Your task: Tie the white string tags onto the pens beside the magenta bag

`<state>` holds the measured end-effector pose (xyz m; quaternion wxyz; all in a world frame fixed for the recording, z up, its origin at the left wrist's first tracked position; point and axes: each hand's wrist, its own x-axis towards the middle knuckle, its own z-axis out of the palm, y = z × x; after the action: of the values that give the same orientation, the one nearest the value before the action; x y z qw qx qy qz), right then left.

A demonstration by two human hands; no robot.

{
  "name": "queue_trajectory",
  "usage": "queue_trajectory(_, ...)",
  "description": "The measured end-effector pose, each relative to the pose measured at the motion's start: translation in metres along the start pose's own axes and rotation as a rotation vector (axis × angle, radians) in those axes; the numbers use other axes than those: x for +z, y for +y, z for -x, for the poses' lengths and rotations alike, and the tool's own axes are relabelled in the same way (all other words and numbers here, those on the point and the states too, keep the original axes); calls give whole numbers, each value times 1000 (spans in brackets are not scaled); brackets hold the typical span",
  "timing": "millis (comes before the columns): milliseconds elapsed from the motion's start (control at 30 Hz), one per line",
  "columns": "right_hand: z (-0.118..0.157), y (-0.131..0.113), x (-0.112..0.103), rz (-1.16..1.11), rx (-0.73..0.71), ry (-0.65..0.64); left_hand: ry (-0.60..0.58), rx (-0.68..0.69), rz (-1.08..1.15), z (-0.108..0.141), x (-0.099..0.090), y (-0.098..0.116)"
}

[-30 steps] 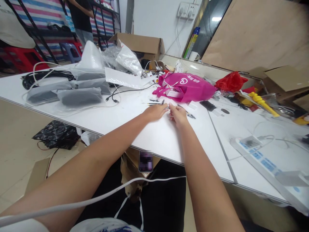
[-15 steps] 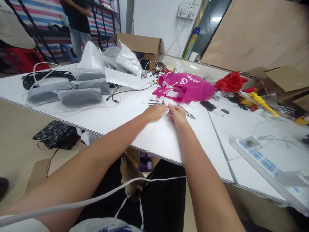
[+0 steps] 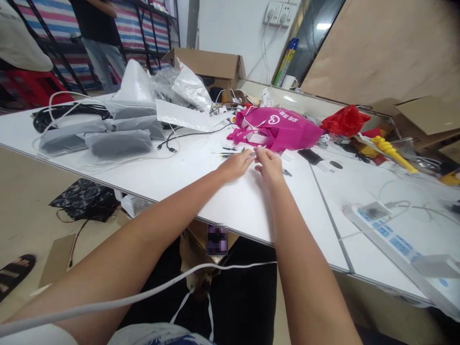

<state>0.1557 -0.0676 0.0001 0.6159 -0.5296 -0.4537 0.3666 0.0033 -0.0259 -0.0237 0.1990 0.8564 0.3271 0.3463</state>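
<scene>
My left hand [image 3: 237, 164] and my right hand [image 3: 270, 165] meet over the white table [image 3: 237, 206], fingertips almost touching. Between them is a slim pen [image 3: 253, 154], grey and light in colour, pinched by the fingers of both hands. Its details are too small to make out. Left of the hands lie several thin pen parts [image 3: 229, 149]. Another dark pen [image 3: 286, 172] shows just past my right hand, partly covered by it. Directly behind the hands is a pink bag [image 3: 294, 132] with white print.
Grey wrapped packages [image 3: 120, 143] and a coiled black cable [image 3: 68, 115] lie on the left. A white power strip [image 3: 398, 244] is at the right. A red plastic bag [image 3: 345, 120] sits at the back. A white cable [image 3: 143, 298] crosses my lap. Another person [image 3: 98, 38] stands behind the table.
My hands have shifted slightly, the right one lifting and turning, and the slim pen now shows more between them. The person in the background has moved left; a sandalled foot appears lower left.
</scene>
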Motion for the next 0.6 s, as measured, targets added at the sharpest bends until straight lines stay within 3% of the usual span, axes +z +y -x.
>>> queue_trajectory(133, 3, -12, -3, -14, -77, -3, 49, -9, 197, -3, 12, 9)
queue_trajectory(267, 8, -13, -1, 68, -158, -13, 13, -63, 323, -5, 16, 7)
queue_trajectory(600, 8, -7, 2, 82, -156, -32, 1, -81, 402, -3, 19, -3)
